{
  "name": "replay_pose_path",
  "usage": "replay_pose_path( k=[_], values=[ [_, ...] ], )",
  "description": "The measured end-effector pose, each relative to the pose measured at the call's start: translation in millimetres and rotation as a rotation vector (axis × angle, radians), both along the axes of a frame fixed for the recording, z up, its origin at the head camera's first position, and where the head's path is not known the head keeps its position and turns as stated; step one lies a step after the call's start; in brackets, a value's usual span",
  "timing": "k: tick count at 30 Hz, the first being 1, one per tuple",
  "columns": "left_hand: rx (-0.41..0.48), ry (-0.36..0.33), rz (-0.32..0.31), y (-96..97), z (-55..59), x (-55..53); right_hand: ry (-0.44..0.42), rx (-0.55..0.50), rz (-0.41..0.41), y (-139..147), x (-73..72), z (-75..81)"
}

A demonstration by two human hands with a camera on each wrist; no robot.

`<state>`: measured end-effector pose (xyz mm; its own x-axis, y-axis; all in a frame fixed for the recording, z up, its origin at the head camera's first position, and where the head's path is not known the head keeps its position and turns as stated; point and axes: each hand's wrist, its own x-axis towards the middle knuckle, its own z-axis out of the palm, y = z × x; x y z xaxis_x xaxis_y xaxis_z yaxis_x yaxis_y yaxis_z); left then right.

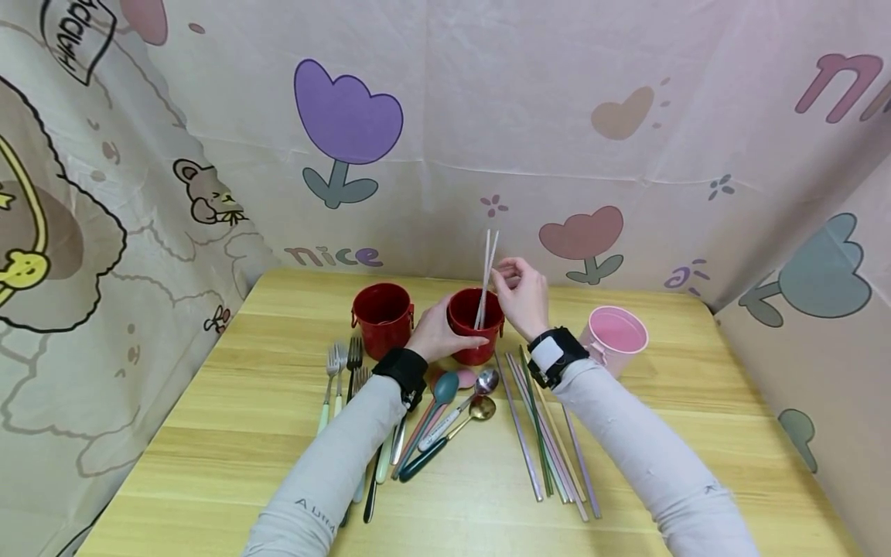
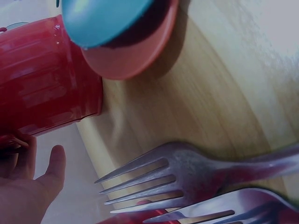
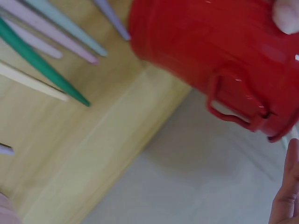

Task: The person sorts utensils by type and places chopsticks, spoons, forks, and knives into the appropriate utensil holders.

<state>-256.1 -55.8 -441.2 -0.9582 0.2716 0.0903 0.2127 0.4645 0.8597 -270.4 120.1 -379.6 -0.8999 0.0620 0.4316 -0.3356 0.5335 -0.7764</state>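
in the head view, the likeliest trouble is a topple: the white chopsticks point(image 1: 486, 271) rise well above the rim of the middle bucket point(image 1: 490, 352), so if your right hand point(image 1: 522, 294) snags their tops, it could flick them out or tug the bucket over. the bucket stands near the back edge of the desk point(image 1: 682, 371), so a hard shove might send it that way. your right sleeve point(image 1: 626, 429) hangs beside the coloured chopsticks point(image 1: 539, 433) and could scatter them toward the front edge. the white chopsticks lean with their lower ends inside the bucket and their upper parts right at your bent right fingertips; you cannot tell whether those pinch or only brush them. your left hand point(image 1: 438, 333) grasps the bucket from its left, thumb across the front.

in the left wrist view, forks point(image 2: 187, 170) and a teal spoon point(image 2: 103, 21) crowd the desk close by; a dropped wrist could knock them. your left fingers meet the bucket toward its upper end, one fingertip standing apart; the white chopsticks are hard to make out here.

in the right wrist view, the bucket's handle point(image 3: 233, 120) sticks out, and a finger catching it might twist the bucket. your right fingers sit just beyond the rim, beside slim pale ends, too cut off to show a pinch.
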Motion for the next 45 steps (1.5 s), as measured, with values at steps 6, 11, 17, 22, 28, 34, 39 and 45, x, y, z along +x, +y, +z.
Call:
replay_pose_path(
  k=[6, 11, 17, 22, 28, 34, 39, 45],
  values=[
    [-0.013, 0.022, 0.004, -0.5, -1.6, 0.9, -0.036, 0.019, -0.028, 7.2, 2.4, -13.2],
    [-0.013, 0.02, 0.006, -0.3, -0.9, 0.5, -0.058, 0.012, -0.035, 13.3, 9.2, -17.3],
    [-0.016, 0.024, 0.011, 0.7, 0.1, 2.0, -0.086, -0.025, -0.019, 24.8, 20.4, -23.3],
    [-0.012, 0.014, 0.012, 1.9, -0.6, 2.1, -0.177, -0.038, 0.017, 38.6, 31.7, -30.5],
    [0.005, 0.0, 0.018, 2.0, 0.9, 2.9, -0.277, 0.034, 0.042, 60.9, 49.5, -38.6],
    [0.004, -0.007, 0.028, 2.6, 0.8, 3.9, -0.331, 0.152, 0.053, 83.0, 68.0, -47.7],
    [-0.004, -0.015, 0.024, 3.2, -0.7, 3.4, -0.32, 0.206, 0.087, 99.0, 83.8, -52.2],
    [0.005, -0.015, 0.028, 1.8, -1.2, 3.0, -0.306, 0.267, 0.146, 113.3, 98.9, -55.1]
  ],
)
